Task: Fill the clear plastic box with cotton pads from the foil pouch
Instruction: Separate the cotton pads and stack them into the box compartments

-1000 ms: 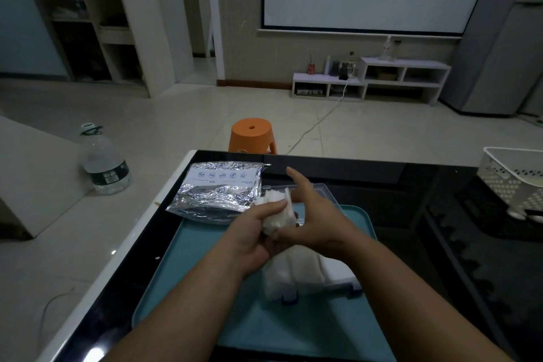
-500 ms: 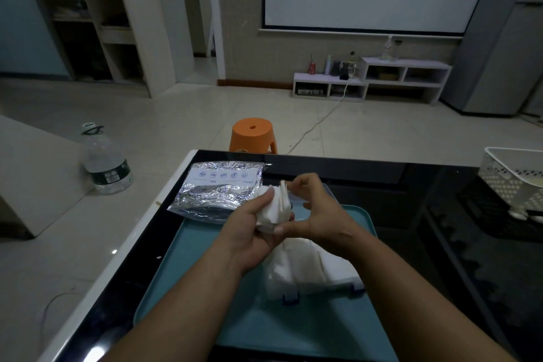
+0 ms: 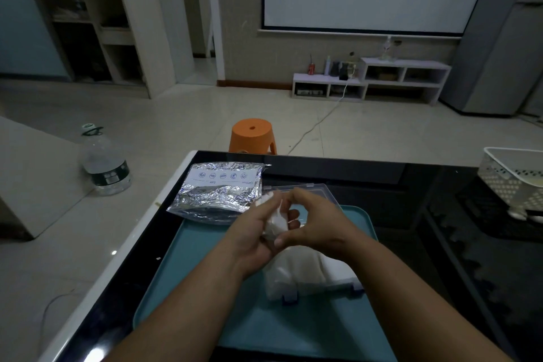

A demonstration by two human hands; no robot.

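Note:
Both hands meet above the teal tray [image 3: 205, 288]. My left hand [image 3: 252, 232] cups a small stack of white cotton pads [image 3: 276, 222] from below. My right hand [image 3: 316, 222] curls over the same stack, thumb and fingers pinching it. Under my right wrist sits the clear plastic box [image 3: 308, 276], heaped with white pads, its blue clips facing me. Its open lid [image 3: 318, 189] stands behind my hands. The silver foil pouch [image 3: 219, 189] lies flat on the black table at the tray's far left corner.
The black table [image 3: 426, 214] ends in a white edge on the left. A white perforated basket [image 3: 514, 179] stands at the far right. Beyond the table are an orange stool [image 3: 252, 134] and a large water bottle [image 3: 104, 163] on the floor.
The pad stack has been gathered tighter between both hands. My right hand's fingers, raised a second ago, have curled down over the pads.

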